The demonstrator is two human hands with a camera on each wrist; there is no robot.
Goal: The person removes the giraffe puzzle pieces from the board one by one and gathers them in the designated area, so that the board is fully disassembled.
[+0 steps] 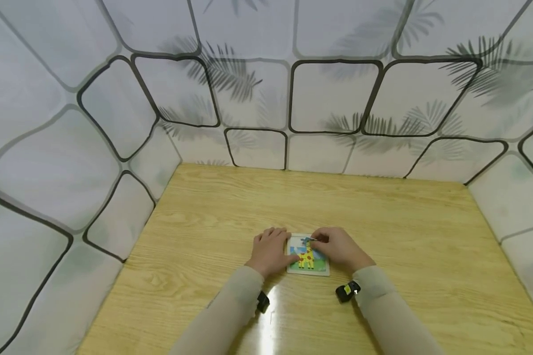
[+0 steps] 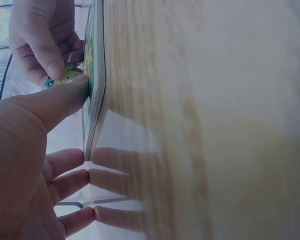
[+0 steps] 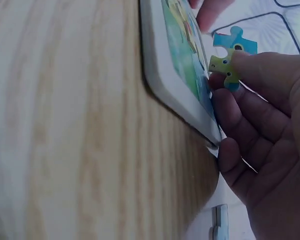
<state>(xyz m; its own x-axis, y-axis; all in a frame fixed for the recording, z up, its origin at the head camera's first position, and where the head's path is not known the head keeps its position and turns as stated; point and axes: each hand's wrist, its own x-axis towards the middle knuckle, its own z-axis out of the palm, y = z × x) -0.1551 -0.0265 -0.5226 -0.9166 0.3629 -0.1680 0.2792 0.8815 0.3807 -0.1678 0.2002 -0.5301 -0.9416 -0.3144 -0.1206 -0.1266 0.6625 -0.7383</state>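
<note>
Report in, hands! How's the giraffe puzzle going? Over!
Right hand: pinching a loose piece. Left hand: thumb on the giraffe puzzle. In the way: that thumb, covering a bit of it.

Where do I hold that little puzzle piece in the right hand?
Pinch the puzzle piece by the edge nearest the right hand, coming from the right: thumb on its printed side, finger behind. It's thin and flat, and this should leave both visible knobs uncovered.

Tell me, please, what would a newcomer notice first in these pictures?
The bright giraffe puzzle would probably catch the eye first, on the wooden table between the left hand, touching it, and the right hand, pinching a blue-and-yellow piece. Behind it, leaf-patterned walls rise.
</note>
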